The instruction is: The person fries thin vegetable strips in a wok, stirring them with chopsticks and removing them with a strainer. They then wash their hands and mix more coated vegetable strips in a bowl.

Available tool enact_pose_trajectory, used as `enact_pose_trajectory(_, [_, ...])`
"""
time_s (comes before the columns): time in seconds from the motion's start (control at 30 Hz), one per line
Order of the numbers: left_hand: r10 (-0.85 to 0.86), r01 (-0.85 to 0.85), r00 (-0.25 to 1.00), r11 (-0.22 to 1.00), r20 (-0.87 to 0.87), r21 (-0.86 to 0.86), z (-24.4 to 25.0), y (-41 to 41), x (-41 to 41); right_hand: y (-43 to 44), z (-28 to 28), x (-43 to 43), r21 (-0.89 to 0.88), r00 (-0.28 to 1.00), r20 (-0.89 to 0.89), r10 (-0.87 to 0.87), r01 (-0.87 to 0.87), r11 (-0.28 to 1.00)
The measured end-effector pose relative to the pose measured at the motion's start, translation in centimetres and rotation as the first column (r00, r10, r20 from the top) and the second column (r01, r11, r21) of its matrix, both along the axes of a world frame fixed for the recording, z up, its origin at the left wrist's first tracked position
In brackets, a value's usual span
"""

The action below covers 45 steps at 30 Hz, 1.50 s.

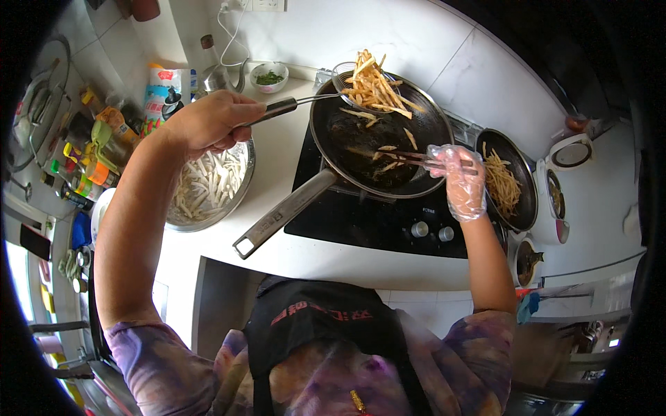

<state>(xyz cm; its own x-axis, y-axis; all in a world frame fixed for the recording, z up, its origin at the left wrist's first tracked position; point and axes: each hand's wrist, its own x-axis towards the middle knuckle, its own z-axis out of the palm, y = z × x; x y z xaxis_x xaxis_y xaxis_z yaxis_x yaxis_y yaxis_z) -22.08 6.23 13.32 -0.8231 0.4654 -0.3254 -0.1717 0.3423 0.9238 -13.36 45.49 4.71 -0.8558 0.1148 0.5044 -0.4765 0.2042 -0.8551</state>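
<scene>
My left hand grips the dark handle of a wire-mesh strainer, which is heaped with golden fried strips and held over the far part of a frying pan. The pan sits on a black cooktop, its metal handle pointing toward the lower left. My right hand, in a clear plastic glove, holds brown chopsticks. Their tips are in the pan beside a few loose strips in dark oil. Under my left forearm, a metal bowl holds pale, flour-coated strips.
A second dark pan with fried strips stands right of the cooktop. A small bowl of chopped greens, a glass bottle and a metal kettle or pot lie toward the back left. Several seasoning bottles crowd the left side. A white appliance stands far right.
</scene>
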Motion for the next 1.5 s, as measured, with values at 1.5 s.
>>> enact_pose_trajectory(1.5, [-0.009, 0.009, 0.999, 1.000, 0.042, -0.001, -1.1, -1.0, 0.5, 6.4, 2.7, -3.2, 0.066, 0.763, 0.257, -0.593, 0.599, 0.798])
